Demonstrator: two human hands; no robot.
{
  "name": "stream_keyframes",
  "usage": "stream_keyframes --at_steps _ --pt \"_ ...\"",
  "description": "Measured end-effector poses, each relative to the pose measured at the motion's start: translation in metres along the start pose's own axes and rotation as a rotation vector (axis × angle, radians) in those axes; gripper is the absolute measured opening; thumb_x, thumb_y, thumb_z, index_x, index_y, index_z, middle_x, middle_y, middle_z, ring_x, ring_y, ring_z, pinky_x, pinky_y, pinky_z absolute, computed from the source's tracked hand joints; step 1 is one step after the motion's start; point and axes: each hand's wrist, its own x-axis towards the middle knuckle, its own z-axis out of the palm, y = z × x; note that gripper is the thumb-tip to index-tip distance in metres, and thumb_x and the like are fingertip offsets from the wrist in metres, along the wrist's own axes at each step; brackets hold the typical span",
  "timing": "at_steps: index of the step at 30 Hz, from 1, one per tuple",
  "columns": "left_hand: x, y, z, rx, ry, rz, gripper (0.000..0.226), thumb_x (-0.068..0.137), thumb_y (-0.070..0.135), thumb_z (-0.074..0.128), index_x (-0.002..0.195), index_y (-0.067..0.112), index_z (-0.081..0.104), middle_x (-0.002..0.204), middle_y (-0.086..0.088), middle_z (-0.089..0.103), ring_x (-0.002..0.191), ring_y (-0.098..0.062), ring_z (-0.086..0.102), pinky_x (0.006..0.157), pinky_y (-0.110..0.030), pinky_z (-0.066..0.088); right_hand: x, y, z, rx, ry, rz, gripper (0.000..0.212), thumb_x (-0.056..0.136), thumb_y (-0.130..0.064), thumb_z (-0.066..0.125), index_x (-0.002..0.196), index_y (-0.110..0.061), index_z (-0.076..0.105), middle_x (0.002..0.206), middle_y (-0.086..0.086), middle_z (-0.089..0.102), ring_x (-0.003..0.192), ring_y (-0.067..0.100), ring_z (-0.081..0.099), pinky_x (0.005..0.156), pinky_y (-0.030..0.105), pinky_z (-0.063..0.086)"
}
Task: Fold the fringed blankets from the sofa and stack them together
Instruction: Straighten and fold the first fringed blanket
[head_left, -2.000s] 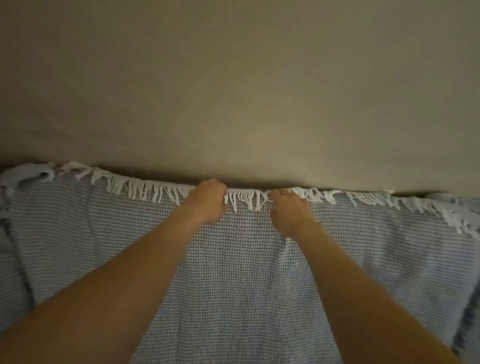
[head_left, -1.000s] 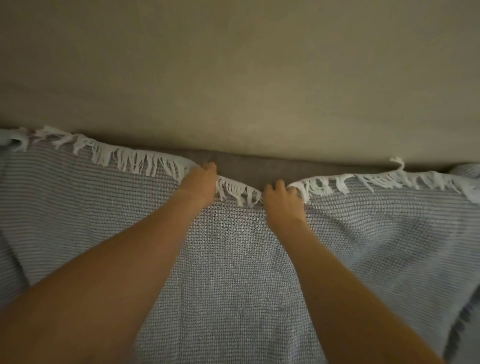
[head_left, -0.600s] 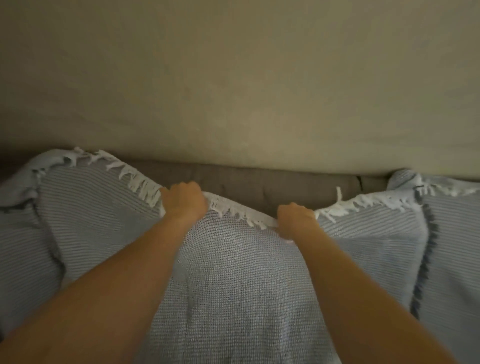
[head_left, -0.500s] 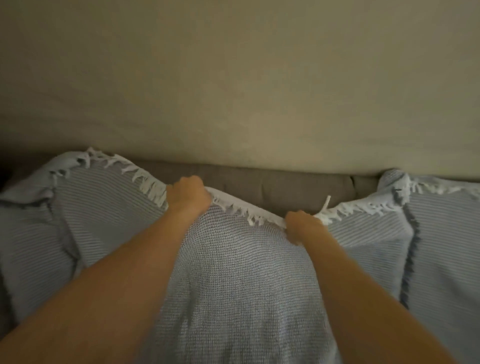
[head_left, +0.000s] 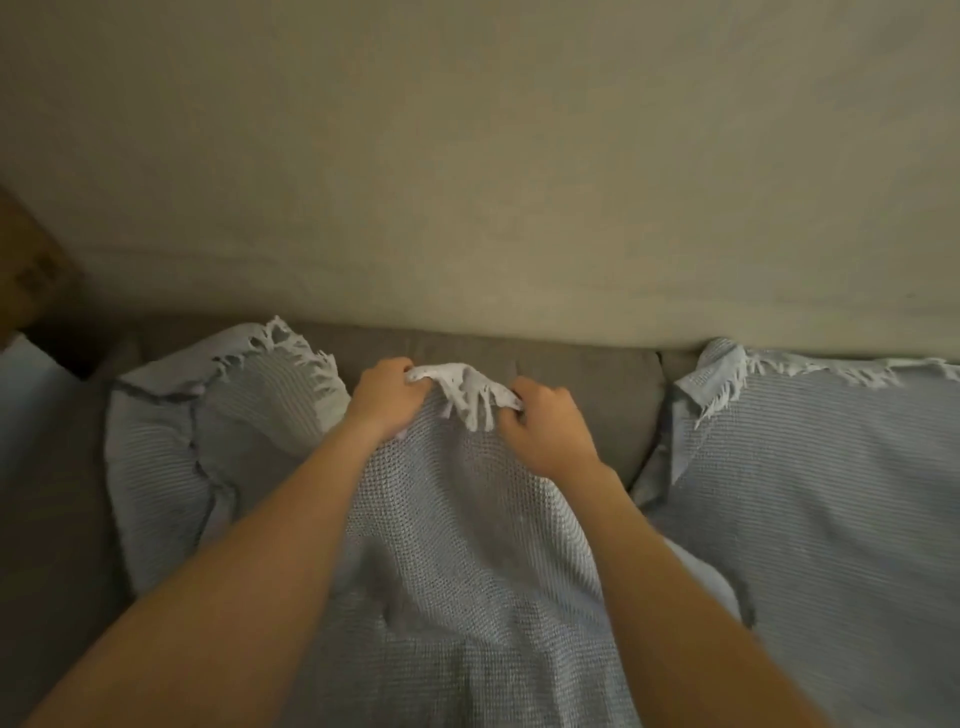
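Grey blanket (head_left: 467, 545) has slid off the sofa back (head_left: 587, 379) (fringe (head_left: 470, 395) bunched).

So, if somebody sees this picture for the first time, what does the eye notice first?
First, the two hands in the middle: the left hand and right hand clutch the white fringe of a blue-grey blanket. Behind them the grey sofa back shows under a beige wall.
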Motion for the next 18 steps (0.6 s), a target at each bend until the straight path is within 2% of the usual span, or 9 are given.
stream_keyframes --at_steps 2,5,9,11,13,14,16,18 --pt "-0.016 -0.004 -0.003 -0.02 -0.005 -0.016 0.026 0.103 0.035 0.058 0.091 0.014 0.065 0.086 -0.004 0.067 0.081 -0.026 0.065 0.063 -0.033 0.041 -0.016 -0.019 0.001 0.12 0.061 0.016 0.035 0.094 -0.026 0.059 0.064 -0.02 0.042 0.052 -0.004 0.046 0.048 0.018 0.043 0.046 0.039 0.035" --pt "-0.041 -0.006 -0.007 -0.112 0.05 -0.019 0.029 0.102 0.04 0.06 0.115 0.015 0.069 0.106 0.0 0.07 0.096 -0.024 0.066 0.078 -0.033 0.045 -0.036 -0.045 0.006 0.247 0.158 0.086 0.04 0.092 -0.029 0.059 0.058 -0.022 0.039 0.05 -0.006 0.042 0.047 0.011 0.036 0.046 0.031 0.025" --pt "-0.072 -0.005 -0.011 -0.601 0.118 -0.195 0.055 0.086 0.069 0.068 0.113 0.021 0.076 0.111 0.004 0.074 0.099 -0.019 0.071 0.074 -0.033 0.055 -0.053 -0.073 0.012 0.333 0.209 0.202 0.039 0.093 -0.033 0.052 0.06 -0.02 0.036 0.051 -0.005 0.043 0.05 0.012 0.038 0.05 0.029 0.024" --pt "-0.08 -0.005 -0.015 -0.787 0.126 -0.339 0.072 0.091 0.075 0.059 0.129 0.014 0.07 0.124 -0.001 0.07 0.104 -0.023 0.069 0.075 -0.039 0.059 -0.056 -0.079 0.014 0.325 0.218 0.266 0.038 0.094 -0.035 0.049 0.061 -0.02 0.037 0.055 -0.006 0.045 0.055 0.017 0.042 0.052 0.03 0.029" --pt "-0.081 -0.012 -0.022 -0.893 0.21 -0.469 0.079 0.098 0.07 0.052 0.145 0.006 0.056 0.141 -0.01 0.063 0.119 -0.034 0.066 0.093 -0.054 0.059 -0.06 -0.078 0.015 0.239 0.215 0.309 0.032 0.094 -0.038 0.046 0.066 -0.023 0.045 0.066 -0.001 0.055 0.065 0.024 0.051 0.057 0.033 0.04" --pt "-0.081 -0.016 -0.026 -0.92 0.245 -0.5 0.077 0.101 0.066 0.05 0.147 0.004 0.053 0.143 -0.013 0.061 0.123 -0.036 0.064 0.101 -0.056 0.056 -0.062 -0.073 0.016 0.152 0.215 0.312 0.029 0.095 -0.039 0.045 0.072 -0.023 0.051 0.073 0.003 0.06 0.07 0.028 0.055 0.06 0.036 0.046" --pt "-0.081 -0.019 -0.036 -0.981 0.322 -0.504 0.062 0.107 0.056 0.048 0.135 0.002 0.059 0.132 -0.015 0.066 0.115 -0.033 0.067 0.099 -0.047 0.057 -0.069 -0.059 0.014 -0.024 0.19 0.295 0.028 0.097 -0.037 0.05 0.08 -0.016 0.055 0.077 0.007 0.061 0.071 0.032 0.058 0.059 0.037 0.048" --pt "-0.08 -0.017 -0.047 -1.028 0.369 -0.491 0.046 0.109 0.05 0.047 0.107 0.008 0.065 0.111 -0.012 0.07 0.098 -0.028 0.069 0.085 -0.041 0.058 -0.078 -0.044 0.015 -0.099 0.098 0.263 0.029 0.094 -0.035 0.055 0.072 -0.018 0.051 0.069 0.004 0.057 0.065 0.03 0.057 0.052 0.031 0.039"
